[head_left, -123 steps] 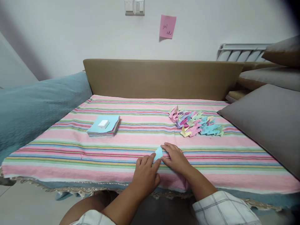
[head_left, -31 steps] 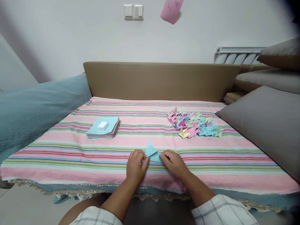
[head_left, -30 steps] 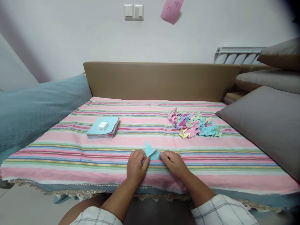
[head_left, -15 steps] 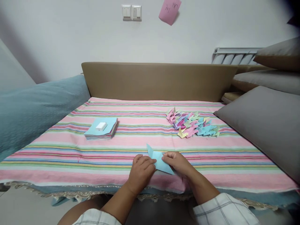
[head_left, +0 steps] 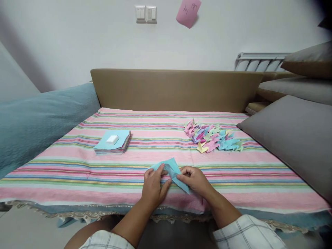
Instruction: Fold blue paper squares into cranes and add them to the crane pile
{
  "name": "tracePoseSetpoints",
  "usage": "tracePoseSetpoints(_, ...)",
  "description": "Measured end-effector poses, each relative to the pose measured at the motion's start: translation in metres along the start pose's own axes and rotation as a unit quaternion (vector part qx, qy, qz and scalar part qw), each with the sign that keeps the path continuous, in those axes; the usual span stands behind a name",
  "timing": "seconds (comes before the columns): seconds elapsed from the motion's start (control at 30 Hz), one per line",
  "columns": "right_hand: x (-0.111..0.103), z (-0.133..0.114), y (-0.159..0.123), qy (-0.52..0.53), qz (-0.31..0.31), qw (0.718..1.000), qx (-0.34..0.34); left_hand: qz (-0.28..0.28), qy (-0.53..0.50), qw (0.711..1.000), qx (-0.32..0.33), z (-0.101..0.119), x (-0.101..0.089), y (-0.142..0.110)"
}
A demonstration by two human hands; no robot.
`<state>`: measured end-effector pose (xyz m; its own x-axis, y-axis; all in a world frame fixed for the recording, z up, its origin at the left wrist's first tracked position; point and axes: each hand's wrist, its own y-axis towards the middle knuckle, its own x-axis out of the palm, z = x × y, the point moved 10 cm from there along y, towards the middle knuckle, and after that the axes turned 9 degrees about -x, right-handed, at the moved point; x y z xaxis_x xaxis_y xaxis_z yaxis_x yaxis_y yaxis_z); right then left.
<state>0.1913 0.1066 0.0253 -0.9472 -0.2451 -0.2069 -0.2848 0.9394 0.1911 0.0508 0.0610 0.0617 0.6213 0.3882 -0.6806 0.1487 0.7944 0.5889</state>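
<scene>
A light blue sheet of origami paper point(head_left: 173, 167), partly folded, is between my two hands near the front edge of the striped cover. Its flap stands raised and opened, showing a hollow inside. My left hand point(head_left: 153, 185) holds the paper's left part, the index finger against the raised layer and the thumb apart below it. My right hand point(head_left: 195, 180) pinches the right edge between thumb and fingers. The paper's left end is partly hidden behind my left fingers.
A stack of coloured paper point(head_left: 111, 149) with a small white block point(head_left: 112, 139) on top sits left. Several folded paper cranes point(head_left: 211, 137) lie in a pile at right. Grey cushions point(head_left: 293, 138) border the right, a blue bolster point(head_left: 49, 117) the left, and a brown backrest point(head_left: 176, 90) the back.
The raised flap has been opened out and pulled left, so the paper's shape is wider. My left hand has turned, its thumb now spread from the fingers. My right hand stays nearly in place.
</scene>
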Motion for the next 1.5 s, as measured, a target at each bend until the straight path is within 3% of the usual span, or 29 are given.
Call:
tracePoseSetpoints(0.1,-0.001,0.0,0.0,-0.033,0.009,0.999,-0.005,0.029,0.01,0.999,0.036,0.006,-0.007,0.0)
tracePoseSetpoints(0.3,-0.001,-0.005,0.0,-0.07,0.011,0.997,-0.019,0.007,0.059,0.996,0.061,0.014,-0.016,0.008)
tracePoseSetpoints(0.5,-0.005,0.001,0.0,-0.022,0.026,0.999,-0.001,-0.002,0.04,0.998,0.054,0.016,-0.026,0.01)
tracePoseSetpoints(0.7,-0.025,0.022,0.002,0.084,0.137,0.986,0.04,0.002,0.02,1.0,0.012,-0.001,-0.034,0.011)
tracePoseSetpoints(0.83,-0.034,0.018,-0.002,0.0,0.158,0.985,0.062,-0.011,0.039,0.999,-0.035,-0.018,-0.033,0.014)
tracePoseSetpoints(1.0,-0.031,0.005,-0.001,-0.147,0.095,0.984,0.041,-0.047,0.09,0.99,-0.099,-0.038,-0.027,0.017)
tracePoseSetpoints(1.17,-0.02,0.015,-0.001,-0.21,0.01,0.975,0.068,-0.082,0.138,0.979,-0.127,-0.051,-0.022,0.017)
tracePoseSetpoints(1.37,-0.017,0.022,-0.004,-0.217,-0.02,0.973,0.081,-0.085,0.178,0.976,-0.091,-0.046,-0.025,0.018)
tracePoseSetpoints(1.5,-0.015,0.015,-0.002,-0.211,-0.029,0.976,0.04,-0.082,0.194,0.976,-0.061,-0.04,-0.026,0.017)
